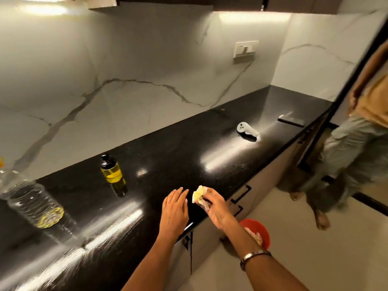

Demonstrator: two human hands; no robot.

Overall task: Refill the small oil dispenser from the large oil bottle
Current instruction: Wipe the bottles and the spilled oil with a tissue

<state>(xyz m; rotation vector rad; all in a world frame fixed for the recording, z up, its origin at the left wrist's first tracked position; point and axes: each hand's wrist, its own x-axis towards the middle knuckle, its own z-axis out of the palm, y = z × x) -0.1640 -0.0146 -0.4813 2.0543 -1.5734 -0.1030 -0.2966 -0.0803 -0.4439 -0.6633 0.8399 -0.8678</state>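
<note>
Right hand [212, 203]: fingers curled round a crumpled, yellow-stained tissue [199, 195], which it holds just above the front edge of the black countertop [172, 156]. A metal bracelet [255, 256] sits on that wrist. Left hand [175, 206]: flat, fingers straight and together, palm down on the countertop just left of the tissue; it holds nothing. The two hands lie close beside each other, not touching.

Below the right forearm, on the floor side of the counter, a red bowl [263, 232] shows partly, with pale crumpled matter inside.

Small oil dispenser [114, 175]: upright on the countertop, left of and beyond both hands, well apart from them. Dark cap on, yellow oil visible through most of its body.

Large oil bottle [31, 202]: clear plastic, at the far left edge of the frame, further from the hands than the dispenser. A little yellow oil shows at its base; its upper part is cut off by the frame, so the cap cannot be assessed.

Further along the counter, to the right: a white handheld controller [246, 129], and beyond it a dark phone [290, 121] lying flat. A white switch plate [245, 49] is mounted on the marble wall behind. A second person [354, 148] stands barefoot on the floor at right.
</note>
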